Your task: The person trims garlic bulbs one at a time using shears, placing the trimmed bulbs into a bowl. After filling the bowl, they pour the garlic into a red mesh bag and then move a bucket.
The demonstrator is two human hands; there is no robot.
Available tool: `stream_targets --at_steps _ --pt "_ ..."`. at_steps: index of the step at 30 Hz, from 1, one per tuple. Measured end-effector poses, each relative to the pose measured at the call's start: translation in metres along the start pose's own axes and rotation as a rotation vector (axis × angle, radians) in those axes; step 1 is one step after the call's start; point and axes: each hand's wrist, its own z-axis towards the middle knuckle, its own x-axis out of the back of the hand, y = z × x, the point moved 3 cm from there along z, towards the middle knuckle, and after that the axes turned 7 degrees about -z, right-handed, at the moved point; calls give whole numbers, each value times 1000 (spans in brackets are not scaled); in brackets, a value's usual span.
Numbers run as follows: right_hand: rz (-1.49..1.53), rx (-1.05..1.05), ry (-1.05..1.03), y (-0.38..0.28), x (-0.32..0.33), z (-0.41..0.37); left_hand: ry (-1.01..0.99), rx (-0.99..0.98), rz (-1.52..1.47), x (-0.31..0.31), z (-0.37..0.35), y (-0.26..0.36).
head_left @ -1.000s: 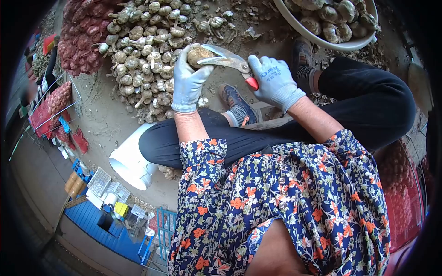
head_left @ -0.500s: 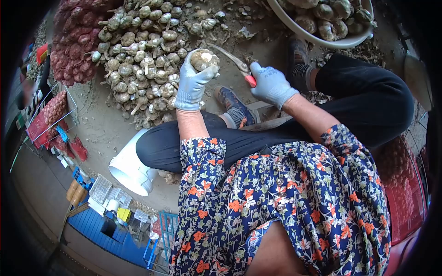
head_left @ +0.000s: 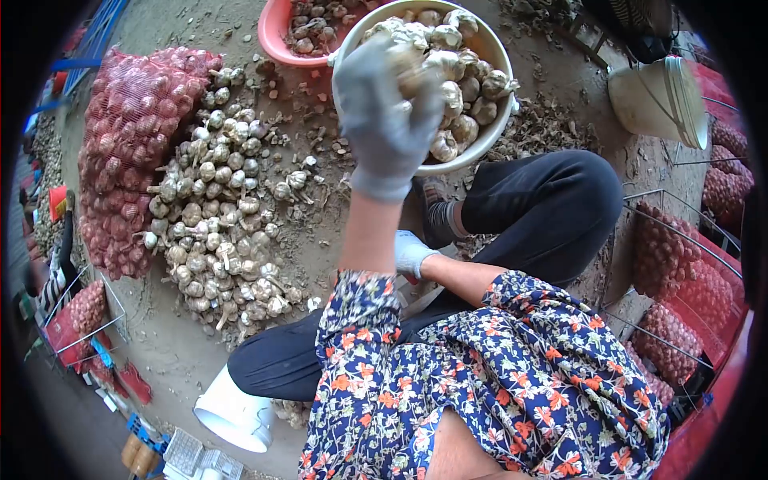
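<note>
My left hand (head_left: 382,120), in a grey-white glove and smeared by motion, reaches over the white basin (head_left: 512,120). Its fingers curve round a blurred garlic bulb (head_left: 406,70). Many garlic bulbs (head_left: 450,98) fill this basin. My gloved right hand (head_left: 414,254) is lower down by my lap, partly behind my left forearm. A bit of red handle of the pruning shears (head_left: 412,278) shows under it; the blades are hidden. To the left, a heap of garlic bulbs with stubs of stem (head_left: 216,232) lies on the ground.
A red mesh sack of garlic (head_left: 136,160) lies beside the heap. Behind the basin stands a pink tub (head_left: 276,36) with bulbs. A white bucket (head_left: 232,412) lies by my knee, another bucket (head_left: 652,100) at right. More filled sacks (head_left: 668,344) stand at far right.
My left hand has moved forward with the garlic bulb, to above the basin. My right hand has drawn back toward my lap with the pruning shears. The view has shifted, showing more ahead.
</note>
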Motion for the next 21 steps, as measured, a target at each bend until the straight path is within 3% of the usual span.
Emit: stream_targets --at_steps 1,2,3,4,6,10,12,14,16,17,18,19,20,21 --pt "0 -3 -5 13 -7 12 -46 -147 117 -22 9 0" --pt "122 193 14 35 -27 36 -172 -104 289 -46 15 0" --pt "251 387 29 55 -49 57 -612 242 373 -62 6 -9" --pt "-180 453 -31 78 -69 74 -658 438 377 -82 -7 -30" --pt "285 337 236 64 -58 60 -834 656 323 -79 16 -27" --pt "438 426 30 78 -65 49 -762 757 163 -45 23 -24" --pt "500 435 -68 88 -64 44 -848 809 215 -48 24 -27" --pt "531 416 -125 97 -62 46 -465 635 43 -40 9 -26" --pt "564 376 -208 119 -66 55 264 64 108 19 -7 -18" --pt "191 129 -73 61 -38 35 105 49 197 58 -34 -27" --pt "-185 -112 64 4 -5 14 100 7 389 94 -52 -46" --pt "-161 -80 127 9 -6 18 -41 276 669 141 -83 -65" --pt "-156 -82 124 8 -4 19 53 562 756 198 -125 -110" --pt "-168 -87 116 4 -1 19 176 1246 698 240 -131 -114"
